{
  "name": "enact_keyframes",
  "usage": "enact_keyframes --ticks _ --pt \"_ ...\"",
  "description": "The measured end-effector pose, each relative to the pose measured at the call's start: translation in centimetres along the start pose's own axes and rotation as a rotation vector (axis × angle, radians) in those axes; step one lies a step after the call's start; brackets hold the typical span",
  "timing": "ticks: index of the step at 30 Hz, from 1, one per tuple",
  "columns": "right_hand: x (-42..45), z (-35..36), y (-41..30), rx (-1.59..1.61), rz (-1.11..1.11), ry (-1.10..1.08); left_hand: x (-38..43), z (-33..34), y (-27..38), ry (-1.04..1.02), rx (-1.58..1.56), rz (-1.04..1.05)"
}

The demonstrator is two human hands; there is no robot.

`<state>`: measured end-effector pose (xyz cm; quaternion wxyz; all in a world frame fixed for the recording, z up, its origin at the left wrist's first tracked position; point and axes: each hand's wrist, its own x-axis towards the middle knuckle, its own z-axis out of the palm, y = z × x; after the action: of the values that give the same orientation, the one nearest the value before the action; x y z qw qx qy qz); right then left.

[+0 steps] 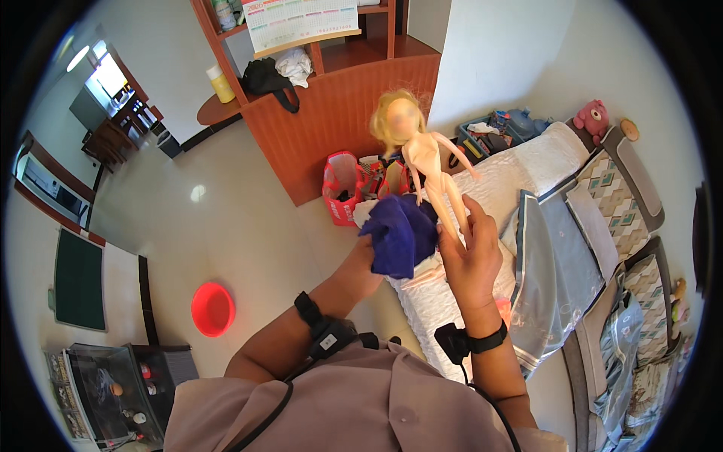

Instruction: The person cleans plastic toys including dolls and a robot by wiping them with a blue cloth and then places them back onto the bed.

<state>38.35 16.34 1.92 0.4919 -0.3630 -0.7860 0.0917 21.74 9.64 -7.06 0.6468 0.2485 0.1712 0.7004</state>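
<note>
A bare plastic doll [431, 161] with blond hair stands nearly upright in my right hand [475, 261]. The thumb and fingers close around its lower legs. My left hand [366, 264] holds a bunched dark blue cloth [398, 234], which covers most of the fingers. The cloth hangs just left of the doll's legs. Under both hands lies a white quilted sofa cover [432, 319]. Partly hidden behind the cloth and my right wrist, pale doll-like limbs [423, 278] rest on that cover.
A red and white shopping bag [342, 189] stands on the floor by a wooden cabinet [339, 121]. A red basin [213, 309] sits on the tiles at left. Along the right runs a sofa with grey-blue covers [556, 254]. A crate [488, 135] and a pink teddy bear [593, 120] are behind.
</note>
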Motion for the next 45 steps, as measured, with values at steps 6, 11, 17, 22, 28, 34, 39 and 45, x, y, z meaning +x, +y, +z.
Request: enact_keyframes --ticks 6,11,17,22,28,34,39,45 --pt "-1.9 -0.2 0.4 0.42 0.335 -0.061 1.1 3.8 0.9 0.127 0.078 0.101" --pt "-1.9 -0.3 -0.3 0.504 0.377 -0.108 0.2 4.8 0.6 0.063 -0.005 0.056" --pt "-2.1 -0.4 -0.6 0.648 0.338 -0.201 0.2 4.4 1.2 0.044 0.044 -0.008" --pt "-1.1 -1.2 -2.8 0.807 0.491 -0.498 1.3 6.1 4.0 -0.1 0.226 0.137" --pt "0.0 -1.0 -4.1 0.967 0.49 -0.544 0.4 7.1 5.8 -0.168 0.331 0.199" --pt "0.4 1.0 -3.4 0.921 0.247 -0.326 -0.6 8.2 5.1 0.034 0.47 0.17" --pt "1.1 -0.4 -4.0 1.21 0.551 -0.466 -1.6 6.2 5.7 0.164 0.288 0.217" --pt "1.7 -1.1 -0.5 1.304 0.539 -0.332 -1.3 7.4 5.9 0.211 0.378 0.224"
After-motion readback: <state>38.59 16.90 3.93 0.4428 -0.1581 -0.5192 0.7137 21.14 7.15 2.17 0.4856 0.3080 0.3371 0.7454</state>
